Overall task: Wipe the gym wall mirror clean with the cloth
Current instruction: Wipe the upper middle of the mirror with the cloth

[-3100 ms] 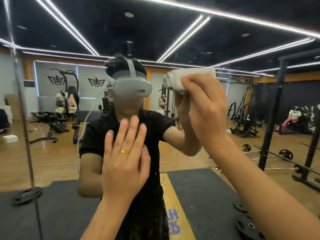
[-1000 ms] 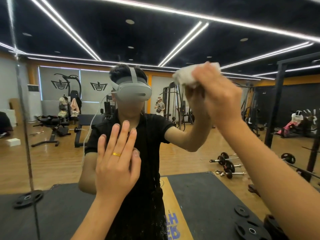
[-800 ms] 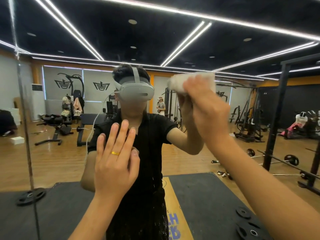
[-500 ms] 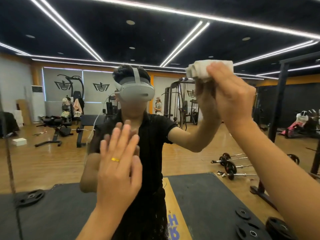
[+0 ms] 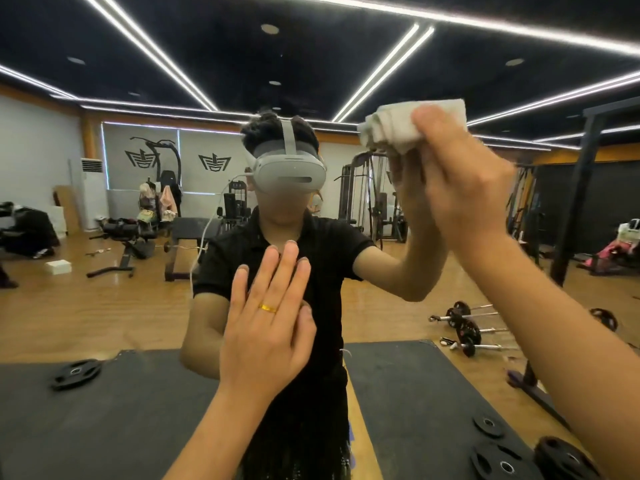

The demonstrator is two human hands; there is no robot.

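The mirror (image 5: 86, 306) fills my view. Low and left of centre, my left hand (image 5: 266, 334) lies flat toward the glass. Its fingers are straight and close together, their tips meeting their reflection. Half a second ago it stood a little off the glass, so it seems to be back as my brace. Up to the right, the cloth (image 5: 408, 124), folded into a wad, is pressed to the mirror. My right hand (image 5: 464, 181) is behind it, fingers curled over it and gripping. In the last second the wad has swung left and lower, then back up right. I judge I'm mid-stroke on this upper patch, with the lower glass probably still to do.
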